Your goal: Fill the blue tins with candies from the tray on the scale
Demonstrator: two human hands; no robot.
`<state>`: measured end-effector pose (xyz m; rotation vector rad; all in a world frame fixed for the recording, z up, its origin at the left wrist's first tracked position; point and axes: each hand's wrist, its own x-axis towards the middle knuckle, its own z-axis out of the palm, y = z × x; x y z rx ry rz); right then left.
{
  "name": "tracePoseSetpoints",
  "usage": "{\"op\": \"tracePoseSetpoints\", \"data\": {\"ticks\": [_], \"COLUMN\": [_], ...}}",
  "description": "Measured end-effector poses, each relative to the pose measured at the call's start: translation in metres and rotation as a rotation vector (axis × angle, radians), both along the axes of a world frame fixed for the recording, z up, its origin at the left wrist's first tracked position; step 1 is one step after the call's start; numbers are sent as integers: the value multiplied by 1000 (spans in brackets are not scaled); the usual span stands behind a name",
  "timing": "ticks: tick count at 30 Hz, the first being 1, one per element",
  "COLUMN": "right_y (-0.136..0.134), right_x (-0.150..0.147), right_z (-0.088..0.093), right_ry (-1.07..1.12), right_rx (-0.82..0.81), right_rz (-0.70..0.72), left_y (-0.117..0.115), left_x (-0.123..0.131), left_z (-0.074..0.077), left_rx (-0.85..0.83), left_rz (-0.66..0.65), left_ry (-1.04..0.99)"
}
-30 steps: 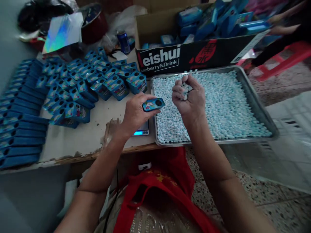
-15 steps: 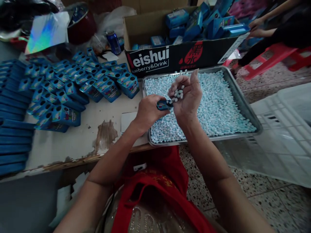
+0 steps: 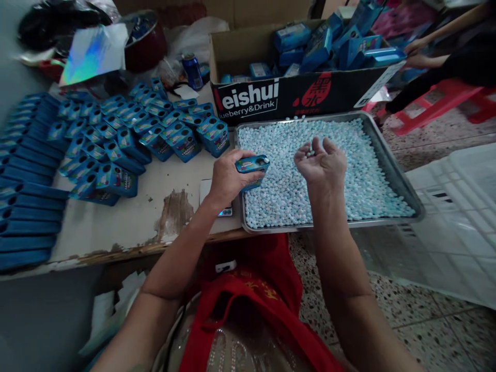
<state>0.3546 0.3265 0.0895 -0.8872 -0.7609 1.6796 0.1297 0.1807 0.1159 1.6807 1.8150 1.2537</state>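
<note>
Chipped and worn along its front edge, a pale table point(image 3: 132, 222) bears many blue cartons point(image 3: 112, 137) toward its back and more stacked in a row point(image 3: 31, 212) at its left edge. A printed cardboard box point(image 3: 248, 101) stands behind a metal tray point(image 3: 389, 165) of small pale-blue candies point(image 3: 282, 201), and a scale point(image 3: 226, 212) sits just beside the tray's left edge, partly hidden by the forearm.

Above that same edge, the left hand point(image 3: 231, 173) is clamped on one small carton point(image 3: 251, 170), thumb along the near side and fingers behind, its top face turned up. A pale bit shows at the right end of that top, probably a candy at the hole. Over the middle of the tray, the right hand point(image 3: 323, 163) is palm up, fingers half curled and slightly apart, with a few candies by the fingertips.

The carton looks like thin glossy card: light, fairly stiff at its folds, likely to dent if its broad faces are squeezed hard, and perhaps slippery under dusty fingers. A gentle grip across its sides, below the top and clear of the hole, should suit it. The candies seem hard, smooth and quick to roll, so better cupped than pinched.
</note>
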Motion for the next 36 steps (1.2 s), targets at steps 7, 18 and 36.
{"op": "tracePoseSetpoints", "data": {"ticks": [7,18,36], "right_y": [-47,-33,-29], "right_x": [22,45,1], "right_z": [-4,9,-31], "right_ry": [-283,-832,-179], "right_rx": [-54,120,-189], "right_rz": [221,581,134], "left_y": [-43,-86,-155], "left_x": [-41,-74,-134], "left_z": [-13,-27,-37], "left_rx": [20,-46,25], "left_rz": [103,81,448], "left_ry": [-124,-130,-158]}}
